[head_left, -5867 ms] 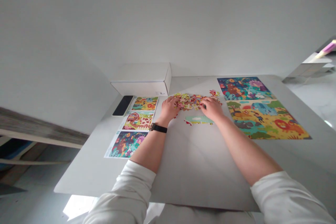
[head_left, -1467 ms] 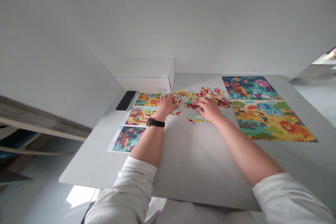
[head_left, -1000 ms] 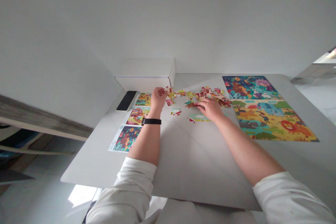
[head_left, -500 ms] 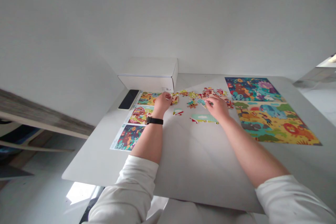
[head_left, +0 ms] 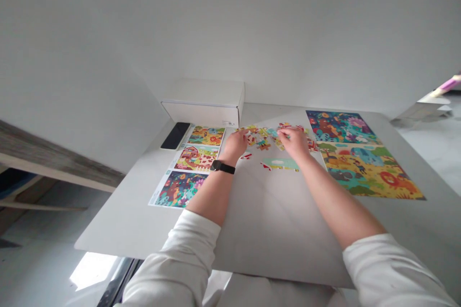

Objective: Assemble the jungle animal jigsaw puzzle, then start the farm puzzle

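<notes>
My right hand (head_left: 295, 144) pinches a light-blue puzzle piece (head_left: 272, 133) between thumb and fingers, over the loose puzzle pieces (head_left: 261, 142). At the left side of that pile is my left hand (head_left: 236, 145), a black watch on its wrist. Its fingers are curled together, and what they hold, if anything, is hidden. In front of the hands lies a joined strip of puzzle (head_left: 280, 163), pale green and blue with a white cloud. A small red-and-white piece (head_left: 246, 156) sits close to my left wrist.
A white box (head_left: 203, 103) stands at the back by the wall, with a black phone (head_left: 175, 135) before it. The sheet with three small pictures (head_left: 194, 158) lies at left. Two large pictures, a dark one (head_left: 340, 126) and a yellow one (head_left: 369, 168), lie at right.
My left hand has moved right, toward the middle of the pile, uncovering more of the picture sheet. My right hand has shifted slightly left with the light-blue piece. The view has turned a little.
</notes>
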A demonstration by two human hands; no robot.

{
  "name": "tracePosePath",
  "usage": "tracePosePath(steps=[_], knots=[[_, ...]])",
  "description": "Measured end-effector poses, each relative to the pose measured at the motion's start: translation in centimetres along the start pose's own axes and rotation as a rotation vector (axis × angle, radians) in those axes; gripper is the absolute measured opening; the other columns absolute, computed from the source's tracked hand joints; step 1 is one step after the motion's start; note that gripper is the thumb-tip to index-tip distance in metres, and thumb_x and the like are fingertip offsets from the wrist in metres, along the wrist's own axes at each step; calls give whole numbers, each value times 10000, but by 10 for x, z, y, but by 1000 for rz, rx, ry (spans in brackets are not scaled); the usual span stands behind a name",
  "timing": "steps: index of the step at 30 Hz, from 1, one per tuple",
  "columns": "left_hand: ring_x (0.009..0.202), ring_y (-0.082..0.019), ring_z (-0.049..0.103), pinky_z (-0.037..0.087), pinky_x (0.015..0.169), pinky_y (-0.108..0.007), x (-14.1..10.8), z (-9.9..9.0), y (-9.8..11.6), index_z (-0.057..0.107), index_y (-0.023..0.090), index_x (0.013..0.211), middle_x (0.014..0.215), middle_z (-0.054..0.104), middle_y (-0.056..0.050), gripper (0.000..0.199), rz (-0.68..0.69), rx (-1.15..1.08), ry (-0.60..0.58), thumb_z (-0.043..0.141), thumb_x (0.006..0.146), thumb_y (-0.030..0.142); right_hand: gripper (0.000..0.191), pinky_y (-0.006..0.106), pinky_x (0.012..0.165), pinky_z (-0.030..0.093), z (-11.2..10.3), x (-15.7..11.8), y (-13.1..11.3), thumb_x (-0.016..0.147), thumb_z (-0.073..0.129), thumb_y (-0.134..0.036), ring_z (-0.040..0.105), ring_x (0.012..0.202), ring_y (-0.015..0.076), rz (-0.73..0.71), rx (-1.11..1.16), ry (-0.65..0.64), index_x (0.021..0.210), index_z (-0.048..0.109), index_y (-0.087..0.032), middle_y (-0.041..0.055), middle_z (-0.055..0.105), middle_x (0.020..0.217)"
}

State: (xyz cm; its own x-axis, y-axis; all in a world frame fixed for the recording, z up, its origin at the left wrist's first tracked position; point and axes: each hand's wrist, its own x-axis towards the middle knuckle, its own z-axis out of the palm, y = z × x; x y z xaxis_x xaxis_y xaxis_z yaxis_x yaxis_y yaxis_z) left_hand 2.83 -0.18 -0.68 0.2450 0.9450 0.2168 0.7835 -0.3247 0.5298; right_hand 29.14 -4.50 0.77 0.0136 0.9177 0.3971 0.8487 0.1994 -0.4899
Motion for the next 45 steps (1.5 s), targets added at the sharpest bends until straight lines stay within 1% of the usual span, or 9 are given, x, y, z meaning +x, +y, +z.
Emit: tracePosePath(steps=[5, 11, 16, 22, 28, 33, 36, 41, 45], knots=[[1369, -275, 690, 515, 1223, -432, -1, 3, 8, 777, 212, 1376, 1429, 771, -126, 438, 173, -48, 34, 545, 1019, 112, 286, 478, 1147, 550, 18, 13, 15, 1048, 646, -280, 733, 1260, 304, -66, -147, -124, 1233, 862, -253, 109, 827, 1304], [1388, -301, 686, 446, 1291, -474, -7, 19, 20, 866, 300, 1266, 1443, 784, -67, 312, 480, 0, -243, 680, 1016, 282, 288, 471, 1191, 512, 18, 44, 28, 1020, 736, -277, 708, 1311, 315, -72, -321, -262, 1285, 845, -253, 146, 766, 1434], [1408, -304, 653, 418, 1298, -502, -8, 24, 11, 840, 341, 1348, 1488, 756, -49, 397, 358, 94, -175, 630, 1027, 237, 183, 441, 1066, 583, 24, 75, 19, 901, 884, -380, 780, 1132, 317, -15, -382, -480, 1071, 895, -315, 120, 828, 1237], [1446, -338, 595, 440, 1256, -534, -3, 23, 3, 817, 351, 1382, 1523, 714, -82, 410, 205, 140, -110, 578, 1066, 245, 224, 365, 925, 610, 25, 96, 15, 757, 945, -297, 790, 981, 281, 27, -376, -550, 976, 902, -309, 87, 842, 1148], [1442, -358, 585, 438, 1244, -532, -2, 21, 8, 709, 290, 1490, 1582, 666, -123, 445, 131, 122, -9, 637, 1051, 293, 134, 275, 798, 584, 18, 107, 14, 826, 896, -336, 753, 811, 207, 19, -141, -607, 917, 862, -245, 28, 832, 879], [1461, -317, 570, 436, 1249, -463, -3, 19, 13, 617, 219, 1563, 1592, 640, -146, 493, 135, 48, 104, 593, 1072, 260, 305, 284, 814, 588, 18, 109, 10, 956, 818, -415, 755, 834, 197, 76, 82, -485, 1183, 830, -212, 67, 863, 1069], [1483, -300, 562, 419, 1274, -455, -2, 22, 12, 651, 221, 1535, 1597, 645, -136, 483, 186, 35, 79, 577, 1058, 206, 314, 316, 875, 595, 14, 104, 17, 959, 820, -360, 780, 929, 230, 122, -44, -381, 1235, 827, -210, 105, 857, 1185], [1434, -320, 622, 411, 1283, -501, -2, 26, 7, 805, 282, 1350, 1496, 746, -79, 381, 292, 55, -115, 622, 1021, 220, 220, 334, 955, 576, -6, 80, 48, 979, 761, -255, 792, 1098, 278, 142, -275, -363, 1167, 873, -231, 137, 849, 1243], [1438, -347, 619, 409, 1280, -533, -3, 26, 6, 817, 278, 1314, 1513, 735, -97, 342, 239, 116, -76, 626, 1031, 251, 258, 384, 1012, 573, -22, 49, 76, 1005, 743, -297, 782, 1166, 314, 155, -385, -333, 1219, 867, -225, 175, 819, 1316]])
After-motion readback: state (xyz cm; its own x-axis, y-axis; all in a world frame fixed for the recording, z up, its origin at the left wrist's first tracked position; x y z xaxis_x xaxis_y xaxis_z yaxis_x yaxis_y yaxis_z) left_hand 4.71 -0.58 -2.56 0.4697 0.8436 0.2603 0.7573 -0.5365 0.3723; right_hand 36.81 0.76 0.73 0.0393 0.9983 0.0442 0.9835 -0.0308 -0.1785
